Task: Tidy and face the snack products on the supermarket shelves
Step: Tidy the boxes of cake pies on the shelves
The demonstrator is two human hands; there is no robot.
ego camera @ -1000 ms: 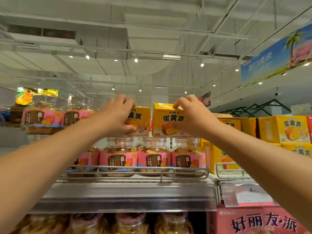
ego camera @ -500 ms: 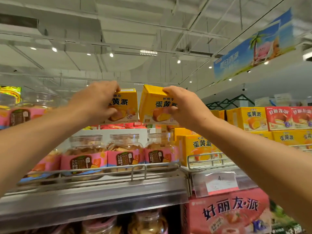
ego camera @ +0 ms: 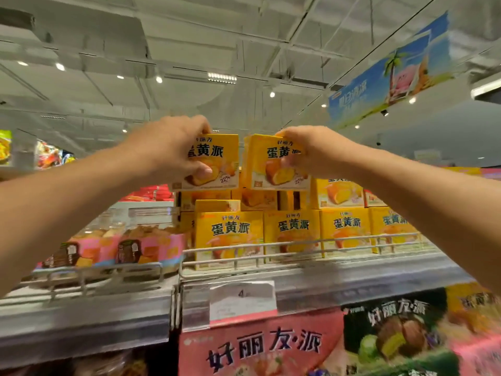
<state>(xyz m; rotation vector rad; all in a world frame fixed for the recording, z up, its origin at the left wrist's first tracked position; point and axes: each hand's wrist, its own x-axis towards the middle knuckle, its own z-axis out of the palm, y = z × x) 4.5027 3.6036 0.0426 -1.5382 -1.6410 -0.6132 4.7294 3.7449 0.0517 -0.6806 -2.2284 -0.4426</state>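
My left hand (ego camera: 173, 150) grips a yellow egg-yolk pie box (ego camera: 217, 164) by its left side, fingers over the top and thumb under the front. My right hand (ego camera: 306, 153) grips a second yellow box (ego camera: 273, 165) by its right side. Both boxes face me, side by side, just above the stacked yellow boxes (ego camera: 230, 234) on the top shelf. Whether they touch the stack is hidden.
A wire rail (ego camera: 271, 252) fronts the shelf. Clear biscuit jars with pink labels (ego camera: 151, 245) stand to the left. A price tag (ego camera: 242, 299) hangs on the shelf edge (ego camera: 352, 289). Large pink and dark pie boxes (ego camera: 260, 346) sit below. A blue banner (ego camera: 390, 74) hangs overhead.
The view and both hands have moved right, carrying the two boxes from above the jars to above the yellow box stack. The right box is now turned squarer to me.
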